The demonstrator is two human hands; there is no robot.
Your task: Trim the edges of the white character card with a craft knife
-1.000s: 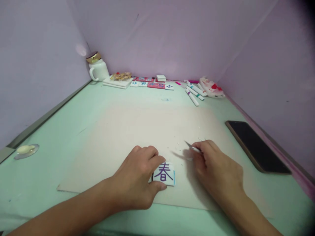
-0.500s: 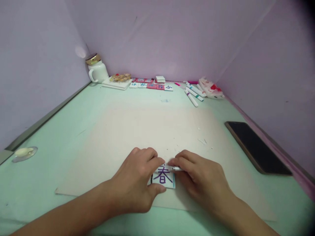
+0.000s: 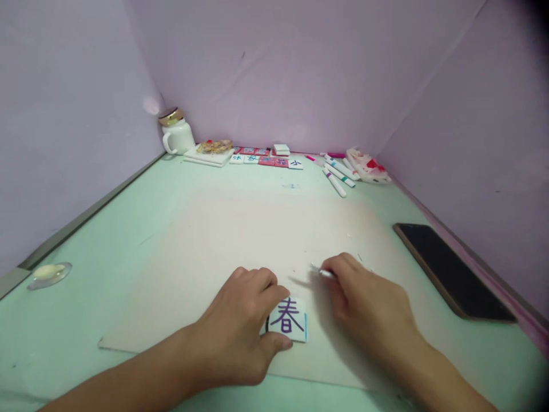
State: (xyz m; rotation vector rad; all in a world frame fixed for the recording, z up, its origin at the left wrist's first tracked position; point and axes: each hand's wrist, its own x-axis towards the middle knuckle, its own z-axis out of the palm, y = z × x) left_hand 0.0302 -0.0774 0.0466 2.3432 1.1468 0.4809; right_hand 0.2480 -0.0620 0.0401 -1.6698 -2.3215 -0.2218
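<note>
Low in the middle lies a white square block bearing a purple character, with blue along its right edge. My left hand grips the block's left side, thumb at the near edge and forefinger at the far edge. My right hand is closed round a slim silver craft knife, its tip pointing left. This tip is raised and slightly blurred, apart from the block, up and to its right. Both hands are over a pale board on the green tabletop.
A phone lies at the right. Markers and a plastic bag are at the back right. Red and white blocks, a wrapped snack and a white mug line the back. Small scraps dot the board.
My right hand has lifted the craft knife off the block, moving it up and right. My left hand keeps hold of the block. The whole view has shifted slightly downward.
</note>
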